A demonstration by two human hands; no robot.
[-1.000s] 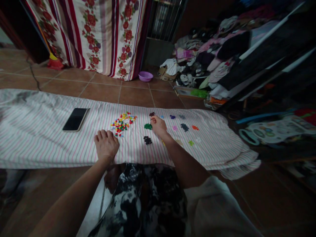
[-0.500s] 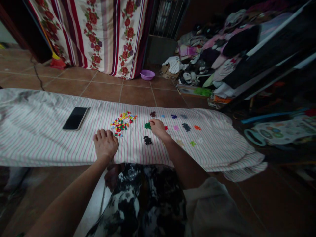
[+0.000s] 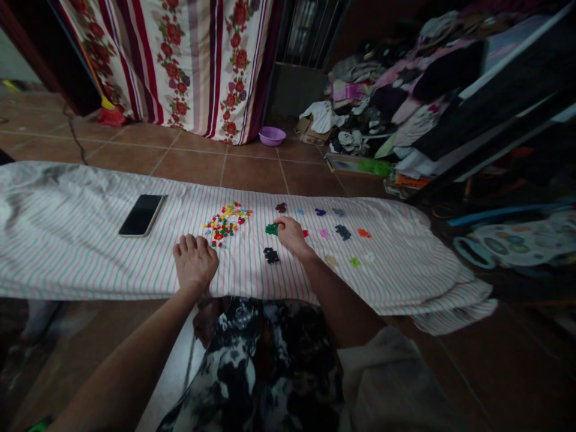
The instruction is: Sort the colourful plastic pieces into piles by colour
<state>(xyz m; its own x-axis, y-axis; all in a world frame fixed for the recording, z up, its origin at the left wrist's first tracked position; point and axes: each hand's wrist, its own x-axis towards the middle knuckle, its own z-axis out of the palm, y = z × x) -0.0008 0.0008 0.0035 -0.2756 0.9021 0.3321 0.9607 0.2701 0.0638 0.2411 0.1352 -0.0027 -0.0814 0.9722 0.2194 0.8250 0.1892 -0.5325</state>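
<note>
My right hand (image 3: 292, 235) is at the small pile of green pieces (image 3: 271, 229), thumb and fingertips pinched together at its right edge. Whatever is in the pinch is too small to make out. Partly behind this hand are some red pieces (image 3: 306, 233). My left hand (image 3: 195, 261) rests palm down on the striped cloth (image 3: 85, 252), fingers stretched forward and holding nothing. Just beyond it lies a loose heap of tiny mixed-colour pieces (image 3: 227, 224). Black pieces (image 3: 270, 255) sit nearer me, and brown ones (image 3: 281, 207) lie farther back.
A phone (image 3: 142, 216) lies left of the mixed heap. To the right are sorted grey (image 3: 342, 232), orange (image 3: 364, 233), pink (image 3: 324, 233), beige (image 3: 332, 261) and lime-green (image 3: 355, 262) clusters. A purple basin (image 3: 272, 137) stands on the tiled floor, near piled clothes (image 3: 396, 90).
The whole view has shifted slightly. My left hand stays in place on the cloth, and my right hand remains pinched beside the green pieces.
</note>
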